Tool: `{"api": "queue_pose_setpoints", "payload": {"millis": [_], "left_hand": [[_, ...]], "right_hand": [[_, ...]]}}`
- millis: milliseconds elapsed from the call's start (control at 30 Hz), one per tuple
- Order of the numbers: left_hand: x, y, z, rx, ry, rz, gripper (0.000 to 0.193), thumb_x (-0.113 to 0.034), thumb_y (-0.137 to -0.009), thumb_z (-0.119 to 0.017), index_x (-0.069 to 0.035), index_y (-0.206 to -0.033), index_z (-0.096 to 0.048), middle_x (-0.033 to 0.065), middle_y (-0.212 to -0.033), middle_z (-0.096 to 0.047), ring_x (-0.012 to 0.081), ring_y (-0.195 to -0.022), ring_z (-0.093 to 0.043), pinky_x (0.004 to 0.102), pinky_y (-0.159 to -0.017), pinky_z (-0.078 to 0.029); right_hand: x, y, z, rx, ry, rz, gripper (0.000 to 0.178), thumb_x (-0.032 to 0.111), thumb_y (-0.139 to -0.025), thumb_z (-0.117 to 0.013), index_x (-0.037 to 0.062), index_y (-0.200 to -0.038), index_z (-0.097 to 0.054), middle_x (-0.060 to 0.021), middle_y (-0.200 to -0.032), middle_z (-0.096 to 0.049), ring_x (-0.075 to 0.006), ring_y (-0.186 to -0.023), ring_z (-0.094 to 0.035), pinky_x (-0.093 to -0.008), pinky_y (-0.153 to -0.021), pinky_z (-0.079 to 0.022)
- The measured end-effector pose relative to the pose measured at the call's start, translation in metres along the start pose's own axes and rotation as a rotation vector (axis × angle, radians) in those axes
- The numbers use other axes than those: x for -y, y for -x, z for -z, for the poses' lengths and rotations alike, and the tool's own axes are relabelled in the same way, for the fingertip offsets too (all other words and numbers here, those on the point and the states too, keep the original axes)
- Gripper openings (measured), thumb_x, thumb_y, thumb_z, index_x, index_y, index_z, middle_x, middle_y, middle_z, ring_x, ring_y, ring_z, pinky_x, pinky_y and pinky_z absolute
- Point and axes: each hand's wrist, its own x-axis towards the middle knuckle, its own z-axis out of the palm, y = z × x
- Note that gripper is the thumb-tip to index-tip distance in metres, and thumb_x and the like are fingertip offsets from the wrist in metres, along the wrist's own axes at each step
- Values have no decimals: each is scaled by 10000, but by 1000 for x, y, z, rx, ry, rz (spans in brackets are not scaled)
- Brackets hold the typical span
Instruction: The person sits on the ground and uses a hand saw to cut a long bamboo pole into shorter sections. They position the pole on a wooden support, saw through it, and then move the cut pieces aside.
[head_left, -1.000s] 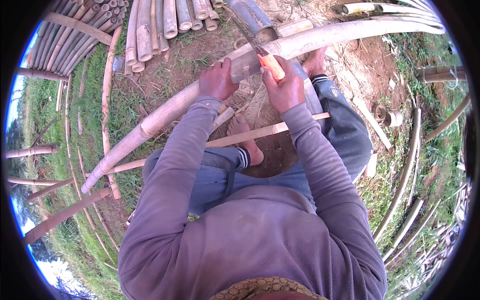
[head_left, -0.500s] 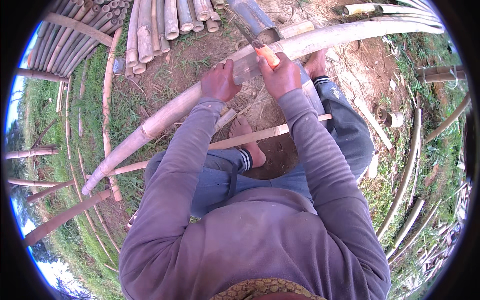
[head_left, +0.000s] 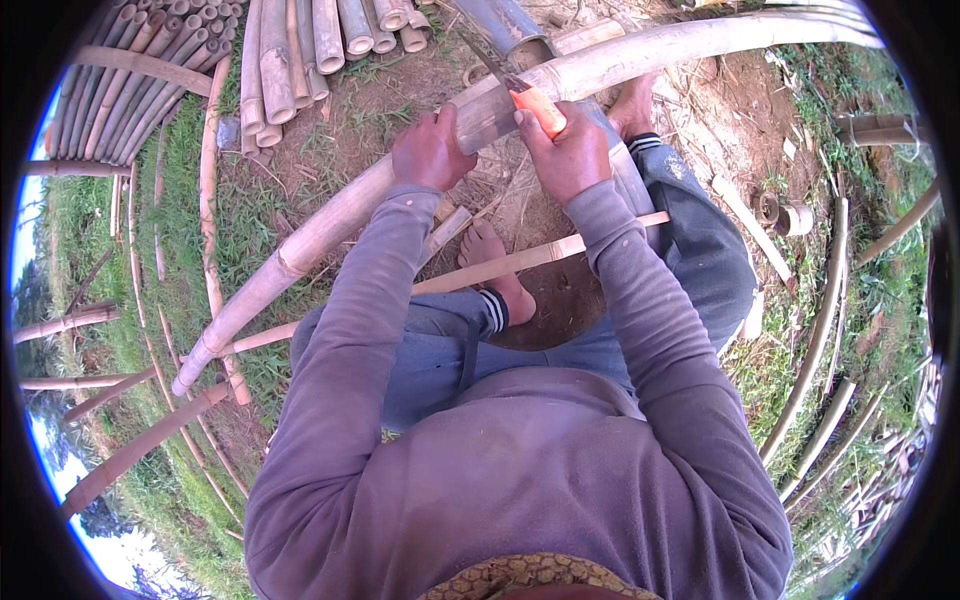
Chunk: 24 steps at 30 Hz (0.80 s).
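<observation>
A long pale bamboo pole (head_left: 330, 220) runs slantwise in front of me, from lower left to upper right. My left hand (head_left: 432, 152) is closed over the pole near its middle. In my right hand (head_left: 570, 155) is the orange handle of a hand saw (head_left: 540, 108), just on the near side of the pole. The saw's dark, narrow blade points up and left across the pole; its teeth are too small to make out. Beyond the blade, a thick grey bamboo tube (head_left: 505, 28) lies with its open end toward the pole.
Stacked bamboo poles (head_left: 150, 60) fill the upper left, with more cut lengths (head_left: 275, 70) beside them. A thin bamboo strip (head_left: 520, 262) crosses near my bare feet (head_left: 485, 255). Bamboo rails (head_left: 208, 200) stand at left; short bamboo rings (head_left: 795, 220) lie at right.
My right hand and the saw handle have shifted slightly down and right. More of the blade shows above the pole. My left hand stays on the pole, a little further left in view.
</observation>
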Motion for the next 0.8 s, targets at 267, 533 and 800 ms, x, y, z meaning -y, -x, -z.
{"api": "queue_pose_setpoints", "payload": {"millis": [267, 533, 800], "left_hand": [[6, 14, 5, 64, -12, 67, 674, -380, -755, -907, -124, -1305, -612, 165, -1208, -714, 397, -1083, -723, 520, -912, -581], [1, -2, -5, -36, -5, -19, 668, -361, -736, -912, -123, -1274, -595, 168, -1133, -725, 389, -1059, -745, 523, -902, -591], [13, 10, -2, 48, -9, 61, 664, -363, -754, -903, -129, -1306, -618, 167, -1179, -718, 400, -1078, -721, 515, -916, -580]], "right_hand": [[9, 187, 138, 130, 33, -13, 273, 95, -962, -795, -35, -1163, -664, -164, -923, -770, -242, -811, -800, -370, -719, -616], [9, -12, 2, 8, 37, -10, 345, 322, -984, -780, -9, -1049, -706, -266, -830, -729, -474, -798, -733, -518, -690, -571], [25, 204, 161, 190, 186, 5, 255, 111, -950, -800, -18, -1133, -679, -171, -910, -746, -299, -770, -782, -401, -700, -596]]}}
